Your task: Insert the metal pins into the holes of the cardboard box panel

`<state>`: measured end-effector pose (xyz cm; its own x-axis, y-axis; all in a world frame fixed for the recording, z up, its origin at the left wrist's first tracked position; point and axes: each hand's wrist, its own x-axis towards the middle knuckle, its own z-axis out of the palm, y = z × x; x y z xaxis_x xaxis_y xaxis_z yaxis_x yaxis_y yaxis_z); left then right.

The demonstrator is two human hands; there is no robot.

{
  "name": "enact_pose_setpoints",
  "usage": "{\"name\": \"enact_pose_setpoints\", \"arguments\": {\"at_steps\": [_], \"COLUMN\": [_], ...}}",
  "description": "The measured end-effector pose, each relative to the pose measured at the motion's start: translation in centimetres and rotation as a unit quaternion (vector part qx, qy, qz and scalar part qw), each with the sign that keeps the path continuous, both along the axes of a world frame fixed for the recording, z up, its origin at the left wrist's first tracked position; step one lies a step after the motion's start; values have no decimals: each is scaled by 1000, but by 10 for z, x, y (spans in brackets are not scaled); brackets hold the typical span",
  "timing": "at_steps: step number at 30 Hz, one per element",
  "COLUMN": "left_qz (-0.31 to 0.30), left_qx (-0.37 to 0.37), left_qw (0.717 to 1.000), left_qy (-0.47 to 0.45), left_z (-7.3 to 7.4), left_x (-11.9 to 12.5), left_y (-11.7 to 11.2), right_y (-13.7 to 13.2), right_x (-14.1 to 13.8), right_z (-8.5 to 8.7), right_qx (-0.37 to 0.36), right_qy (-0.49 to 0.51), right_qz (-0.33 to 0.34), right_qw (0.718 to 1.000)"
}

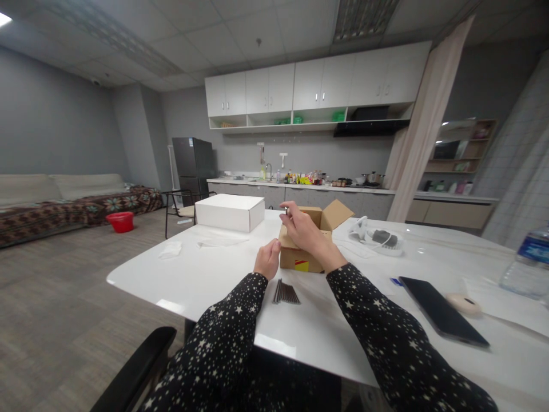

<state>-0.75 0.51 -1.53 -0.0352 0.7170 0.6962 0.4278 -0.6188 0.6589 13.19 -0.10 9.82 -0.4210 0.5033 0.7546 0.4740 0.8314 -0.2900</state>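
Note:
A small open cardboard box with a yellow and red label stands on the white table in front of me. My right hand is above its left part, thumb and fingers pinching a small dark metal piece, mostly hidden by the fingers. Close by the box's left side, my left hand is closed; what its fingers hold, if anything, is hidden. Several thin dark metal rods, like long nails or bolts, lie side by side on the table between my forearms.
A white box sits behind to the left, near crumpled clear plastic. Rightward are a white corded device, a black phone, a beige oval object and a water bottle. A chair armrest is at lower left.

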Motion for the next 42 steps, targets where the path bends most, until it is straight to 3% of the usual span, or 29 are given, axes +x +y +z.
{"name": "enact_pose_setpoints", "arguments": {"at_steps": [33, 42], "left_qz": [9, 8], "left_qx": [-3, -1], "left_qw": [1000, 1000], "left_qy": [14, 16], "left_z": [0, 2], "left_x": [0, -1], "left_y": [-1, -3], "right_y": [3, 2], "right_x": [5, 7], "right_z": [-2, 0], "right_qx": [-1, -14], "right_qy": [-25, -23], "right_qz": [3, -46], "right_qw": [1000, 999]}}
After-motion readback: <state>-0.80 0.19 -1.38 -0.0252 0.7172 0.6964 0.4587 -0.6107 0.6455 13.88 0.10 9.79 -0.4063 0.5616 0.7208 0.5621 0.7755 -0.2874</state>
